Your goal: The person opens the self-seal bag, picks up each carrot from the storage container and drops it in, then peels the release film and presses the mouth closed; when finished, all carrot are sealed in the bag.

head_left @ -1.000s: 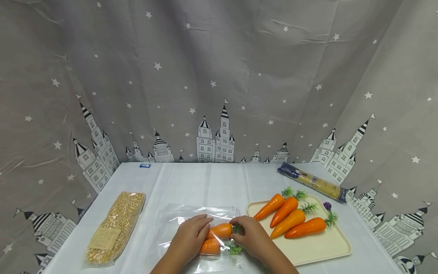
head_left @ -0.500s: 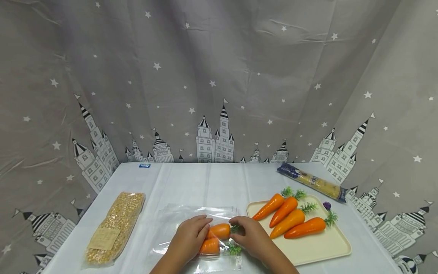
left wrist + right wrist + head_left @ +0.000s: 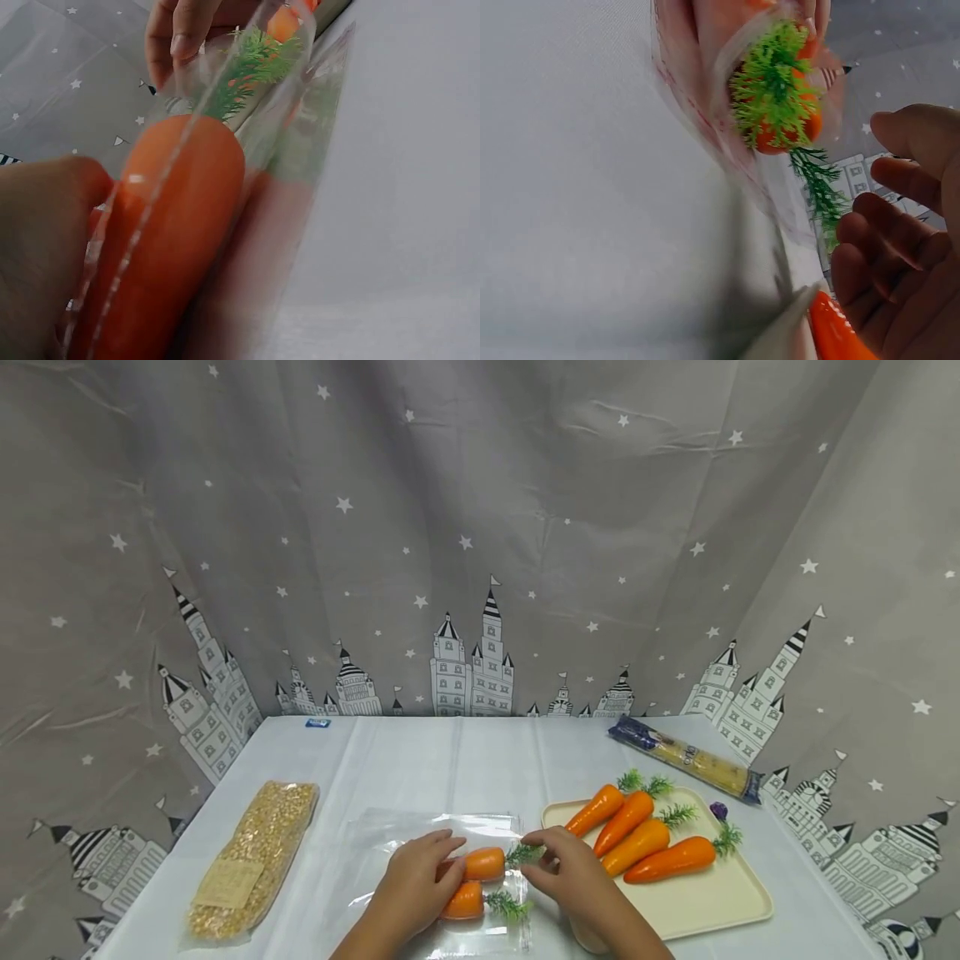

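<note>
Two orange carrots with green tops lie in a clear plastic bag (image 3: 491,931) at the table's front; the upper carrot (image 3: 484,863) and the lower carrot (image 3: 463,902) point their leaves right. My left hand (image 3: 420,881) grips the bag around the carrots' bodies, hiding their lower ends. Through the film, one carrot (image 3: 180,217) shows up close in the left wrist view. Just right of the leaves (image 3: 776,90), my right hand (image 3: 573,877) is held with loosely bent fingers and nothing between them, near the beige tray (image 3: 690,910).
Several more carrots (image 3: 637,847) lie on the tray. A pack of pasta (image 3: 686,758) is behind it, beside a small purple thing (image 3: 718,811). At the left lies a bag of corn kernels (image 3: 258,852); a small blue packet (image 3: 318,723) sits near the back edge.
My right hand has moved slightly right, away from the carrots' leaves and the bag's mouth. The leaves now show more fully. My left hand has stayed nearly in place.
</note>
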`<state>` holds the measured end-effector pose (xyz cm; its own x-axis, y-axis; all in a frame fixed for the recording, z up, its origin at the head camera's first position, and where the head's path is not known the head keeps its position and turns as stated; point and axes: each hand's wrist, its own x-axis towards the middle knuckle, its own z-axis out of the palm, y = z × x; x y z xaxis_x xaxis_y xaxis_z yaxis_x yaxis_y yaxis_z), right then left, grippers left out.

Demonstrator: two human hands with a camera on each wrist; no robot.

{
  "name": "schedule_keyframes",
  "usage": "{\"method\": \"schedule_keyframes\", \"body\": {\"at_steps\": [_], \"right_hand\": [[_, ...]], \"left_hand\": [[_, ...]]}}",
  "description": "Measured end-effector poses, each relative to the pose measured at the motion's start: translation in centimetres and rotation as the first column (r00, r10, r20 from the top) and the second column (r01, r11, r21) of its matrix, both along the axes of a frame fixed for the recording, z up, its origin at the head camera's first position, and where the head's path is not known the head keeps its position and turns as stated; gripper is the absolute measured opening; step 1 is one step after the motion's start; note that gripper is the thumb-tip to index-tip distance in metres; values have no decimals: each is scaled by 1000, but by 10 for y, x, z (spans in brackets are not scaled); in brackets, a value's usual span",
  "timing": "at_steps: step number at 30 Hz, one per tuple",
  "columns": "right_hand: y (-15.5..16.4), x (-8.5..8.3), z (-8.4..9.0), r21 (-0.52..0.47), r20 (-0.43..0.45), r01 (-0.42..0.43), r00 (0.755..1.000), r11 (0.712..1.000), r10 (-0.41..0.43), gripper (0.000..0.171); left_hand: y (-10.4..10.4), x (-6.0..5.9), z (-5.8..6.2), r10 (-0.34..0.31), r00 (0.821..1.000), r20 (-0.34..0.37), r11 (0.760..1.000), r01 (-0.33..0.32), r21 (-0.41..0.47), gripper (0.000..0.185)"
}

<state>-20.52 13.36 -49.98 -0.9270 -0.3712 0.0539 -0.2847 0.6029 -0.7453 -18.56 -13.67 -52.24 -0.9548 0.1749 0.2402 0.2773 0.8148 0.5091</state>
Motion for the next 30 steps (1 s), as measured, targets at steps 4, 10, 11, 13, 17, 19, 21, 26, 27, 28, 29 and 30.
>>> {"method": "schedule_keyframes", "body": {"at_steps": [4, 10, 11, 13, 17, 19, 21, 26, 27, 28, 29, 30], "right_hand": [[8, 6, 4, 7, 39, -49, 998, 999, 49, 38], [18, 19, 7, 20, 203, -79, 977, 997, 74, 33], [19, 22, 8, 20, 245, -69, 968, 997, 62, 30], [20, 28, 11, 34, 324, -42, 946, 999, 29, 27], [16, 39, 16, 83, 425, 5, 904, 997, -40, 26], [13, 44, 17, 129, 451, 16, 890, 992, -73, 28], [10, 48, 15, 155, 462, 14, 883, 988, -85, 28], [5, 51, 4, 140, 495, 19, 865, 990, -87, 28], [5, 52, 2, 118, 504, 18, 860, 993, -75, 27], [4, 52, 1, 96, 516, 17, 854, 995, -64, 26], [4, 52, -1, 72, 524, 14, 850, 997, -50, 24], [4, 52, -2, 48, 533, 10, 845, 999, -34, 22]], "left_hand": [[-1, 0, 4, 8, 999, 41, 1000, -9, 17, 36], [-1, -1, 13, 8, 995, 96, 999, -12, 34, 35], [-1, -2, 16, 5, 995, 102, 1000, -7, 28, 34], [-1, -5, 22, 1, 993, 118, 1000, -2, 10, 33], [-4, -16, 33, 9, 989, 150, 997, 2, -75, 34], [-5, -26, 39, 4, 985, 172, 994, 15, -109, 35], [-5, -37, 44, -5, 979, 202, 990, 33, -135, 37], [-2, -65, 47, -43, 962, 270, 984, 87, -154, 38], [-1, -68, 46, -53, 959, 278, 983, 99, -153, 38], [0, -72, 45, -61, 954, 293, 982, 109, -152, 38], [1, -74, 44, -74, 951, 300, 982, 123, -146, 37], [2, -76, 43, -84, 947, 311, 982, 133, -138, 37]]}}
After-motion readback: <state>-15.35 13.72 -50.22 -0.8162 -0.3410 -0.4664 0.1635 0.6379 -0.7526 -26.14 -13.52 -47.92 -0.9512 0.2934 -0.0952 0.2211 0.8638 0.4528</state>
